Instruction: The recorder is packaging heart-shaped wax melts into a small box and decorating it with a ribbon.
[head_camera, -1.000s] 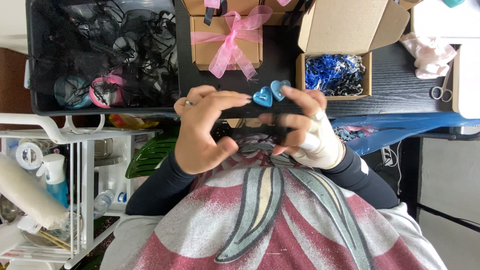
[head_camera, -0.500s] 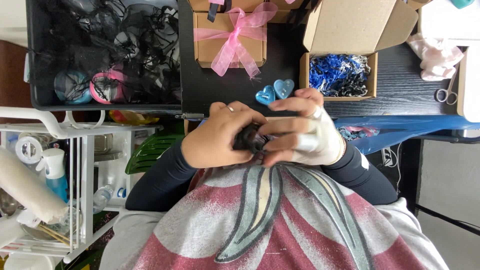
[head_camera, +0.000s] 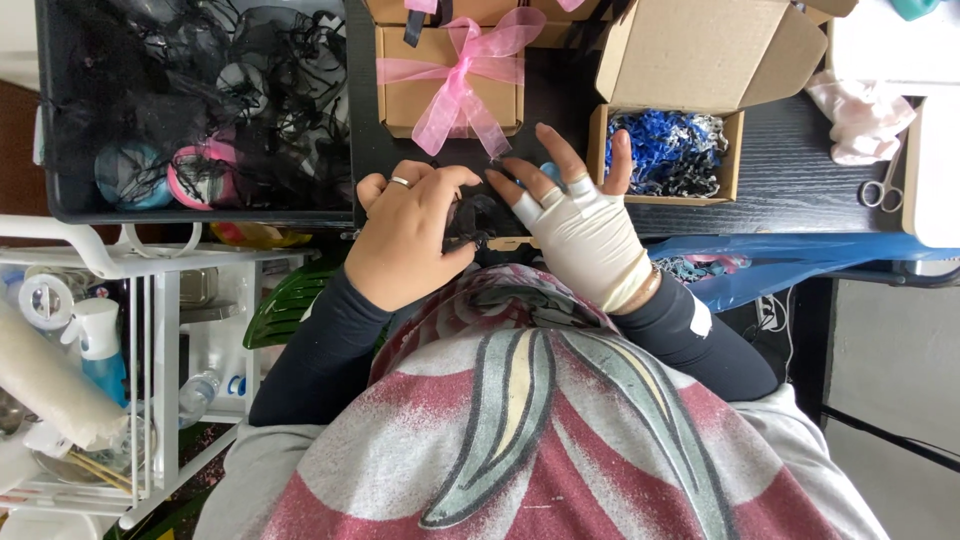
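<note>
At the near edge of the black table (head_camera: 800, 190), the left hand (head_camera: 405, 240) pinches a small black mesh pouch (head_camera: 478, 218) while the bandaged right hand (head_camera: 585, 235), fingers spread, touches it, just before the ribboned box (head_camera: 450, 85) beyond.

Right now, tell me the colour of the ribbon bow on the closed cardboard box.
Pink, a sheer pink ribbon bow tied across the brown closed cardboard box; head view.

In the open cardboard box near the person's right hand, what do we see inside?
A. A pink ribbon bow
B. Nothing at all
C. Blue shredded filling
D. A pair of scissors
C: the open cardboard box beside the right hand holds a tangle of blue shredded filling; the pink ribbon bow is on a closed box, the scissors on the table.
</note>
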